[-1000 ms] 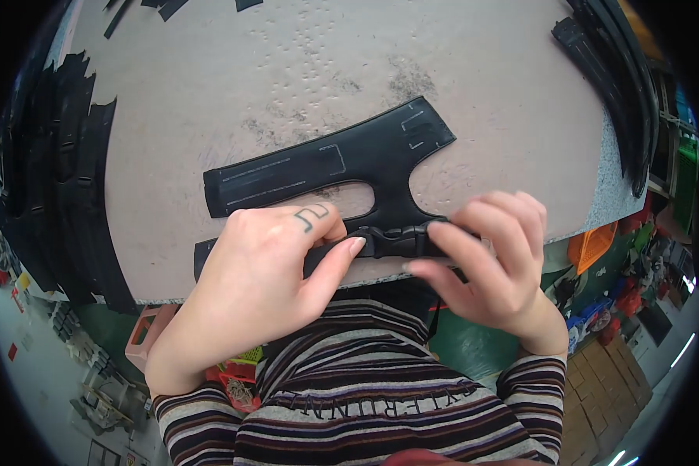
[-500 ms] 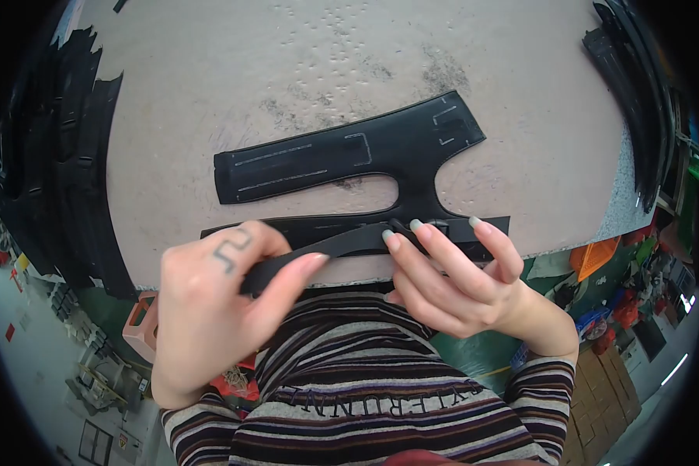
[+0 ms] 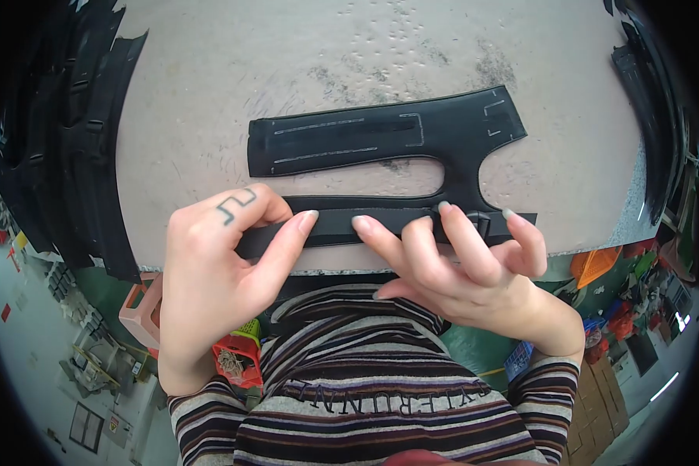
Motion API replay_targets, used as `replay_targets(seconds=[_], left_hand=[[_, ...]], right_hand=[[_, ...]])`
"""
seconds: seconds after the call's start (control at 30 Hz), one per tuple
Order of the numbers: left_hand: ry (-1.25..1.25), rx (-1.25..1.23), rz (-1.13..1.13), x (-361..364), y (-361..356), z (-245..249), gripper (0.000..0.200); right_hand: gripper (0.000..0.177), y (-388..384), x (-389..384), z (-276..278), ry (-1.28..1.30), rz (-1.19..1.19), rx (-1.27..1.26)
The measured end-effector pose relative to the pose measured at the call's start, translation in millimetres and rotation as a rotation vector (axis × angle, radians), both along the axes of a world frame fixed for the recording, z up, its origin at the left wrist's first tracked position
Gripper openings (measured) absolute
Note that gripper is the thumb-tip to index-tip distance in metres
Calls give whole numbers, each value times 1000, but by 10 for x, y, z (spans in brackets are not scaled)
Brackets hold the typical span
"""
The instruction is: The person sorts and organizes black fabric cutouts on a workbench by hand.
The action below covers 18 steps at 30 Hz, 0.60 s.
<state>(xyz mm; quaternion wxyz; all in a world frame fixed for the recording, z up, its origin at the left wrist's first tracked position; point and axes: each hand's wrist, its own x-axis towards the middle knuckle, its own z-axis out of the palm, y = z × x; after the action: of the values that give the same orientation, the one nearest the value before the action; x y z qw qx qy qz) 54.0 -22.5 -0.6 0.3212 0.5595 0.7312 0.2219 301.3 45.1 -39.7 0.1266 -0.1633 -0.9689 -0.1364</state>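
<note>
A black H-shaped panel (image 3: 458, 124) with pale stitched and marked outlines lies near the table's front edge. Along its lower arm runs a flat black strap (image 3: 330, 227). My left hand (image 3: 217, 272) pinches the strap's left end between thumb and bent forefinger. Farther right, my right hand (image 3: 466, 272) has its fingers spread, the fingertips resting on the strap and pressing it against the panel. A black buckle (image 3: 478, 224) sits by those fingers, partly hidden. The underside of the strap is out of sight.
Black pieces with buckles (image 3: 70, 147) are stacked at the table's left edge; more black strips (image 3: 651, 124) lie along the right. Below the worn tabletop (image 3: 202, 101) stand a red basket (image 3: 241, 361) and an orange bin (image 3: 594, 266).
The strap, raised and slanted before, now lies flatter along the panel's lower arm. My right fingers have spread along it. Panel and table appear shifted right in view.
</note>
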Motion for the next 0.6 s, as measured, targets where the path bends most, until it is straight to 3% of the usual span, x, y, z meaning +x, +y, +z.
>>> replay_targets(seconds=[0.07,0.17,0.3,0.4,0.53,0.6], left_hand=[[153,92,-71,-5,-46,0,14],[167,-54,169,4,-223,269,13],[-167,-113,346,-225,-377,55,14],[-243,-173,345,-305,-368,2,14],[-165,-125,247,-326,-327,-27,22],[60,-126,170,-346,-342,15,22]], right_hand=[[45,30,-47,67,-48,23,-5],[43,74,-124,180,-94,98,-56],[44,244,-205,209,-115,294,-242],[53,306,-231,225,-137,325,-385],[61,291,-337,281,-221,290,-427],[71,232,-451,293,-274,254,-436]])
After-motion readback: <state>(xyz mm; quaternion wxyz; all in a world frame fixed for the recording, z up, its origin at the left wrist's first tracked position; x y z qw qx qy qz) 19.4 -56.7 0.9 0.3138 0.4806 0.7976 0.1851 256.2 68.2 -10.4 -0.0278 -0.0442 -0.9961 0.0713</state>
